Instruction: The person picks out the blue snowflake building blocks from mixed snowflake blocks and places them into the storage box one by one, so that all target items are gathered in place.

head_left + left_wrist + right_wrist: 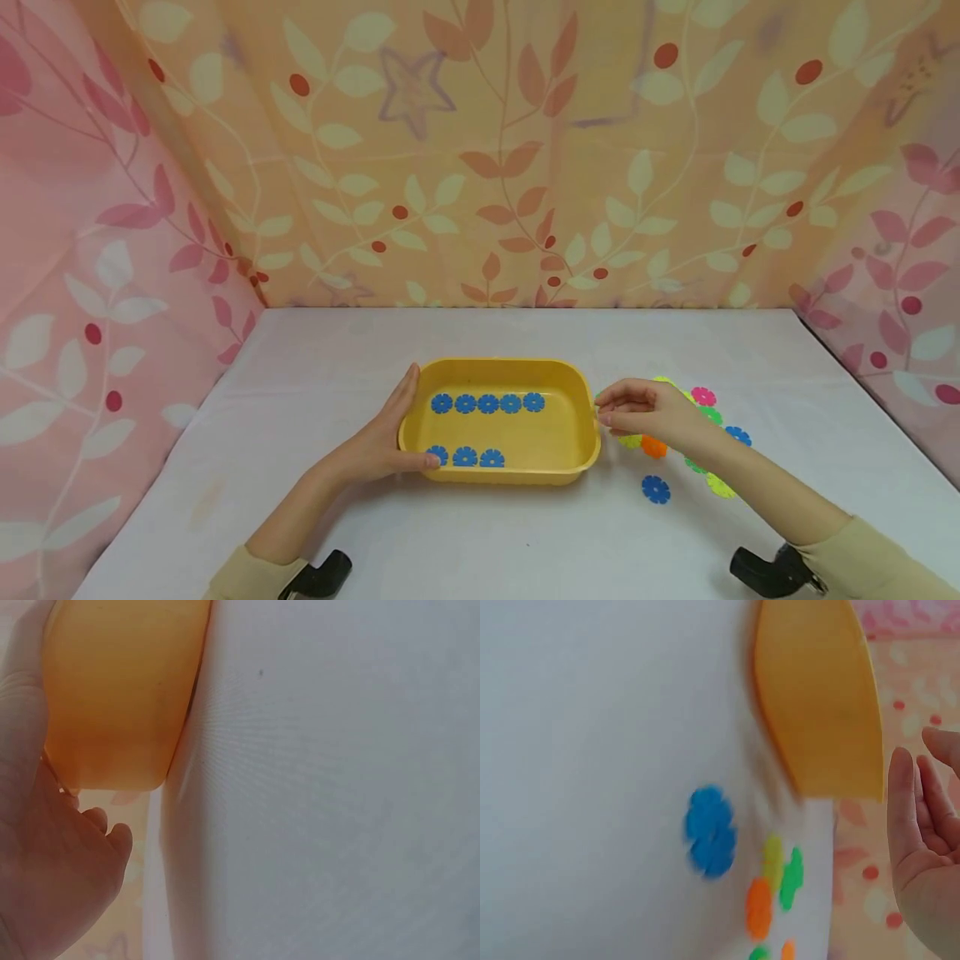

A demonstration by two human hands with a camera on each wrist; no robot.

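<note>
A yellow plastic basin (536,446) stands on the table in the head view. Inside it, several blue notched snowflake discs (488,404) form a far row, and three more blue discs (465,457) line the near side. My left hand (371,442) holds the basin's left end, thumb over the near rim, fingers along the outer left wall. Just off the right rim is my right hand (656,414), fingers loosely bent, with nothing seen between them. In the right wrist view its thumb and fingers stand apart.
Loose snowflake discs lie right of the basin, partly under my right forearm: orange (654,447), pink (703,396), yellow, green and blue. One blue disc (656,490) lies nearer the front. Flowered cloth (525,167) hangs behind the white table (480,542) and at both sides.
</note>
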